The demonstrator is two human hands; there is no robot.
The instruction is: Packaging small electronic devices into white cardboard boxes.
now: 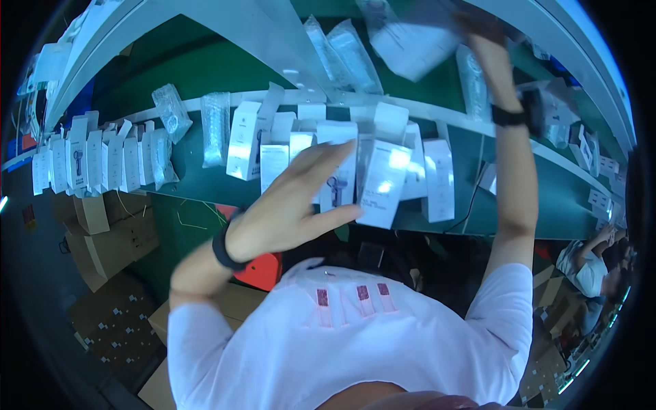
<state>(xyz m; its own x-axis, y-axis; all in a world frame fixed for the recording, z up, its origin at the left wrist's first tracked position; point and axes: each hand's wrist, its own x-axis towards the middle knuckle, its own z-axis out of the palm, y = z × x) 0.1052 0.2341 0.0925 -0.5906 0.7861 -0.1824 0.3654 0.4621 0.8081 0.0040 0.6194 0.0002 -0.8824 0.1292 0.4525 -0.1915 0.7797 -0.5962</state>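
Note:
My left hand (294, 198) is stretched out over the front of a row of small white cartons, fingers and thumb apart, holding nothing. Just beyond its fingers stand a carton with a printed picture (336, 184) and a tilted carton (384, 184). Several of these cartons have their top flaps up. At the far side, my right hand (484, 31) is smeared by motion. A blurred white box (418, 48) moves with it and appears to be in its grip; the fingers themselves are not clear.
Bubble-wrapped pieces (216, 130) lie along the green bench (195, 181), with more behind (355, 55). Another row of white cartons (96, 160) stands at left. A pale frame (260, 41) arches over the bench. Brown cardboard boxes (113, 239) are below left; another person (588, 266) is at right.

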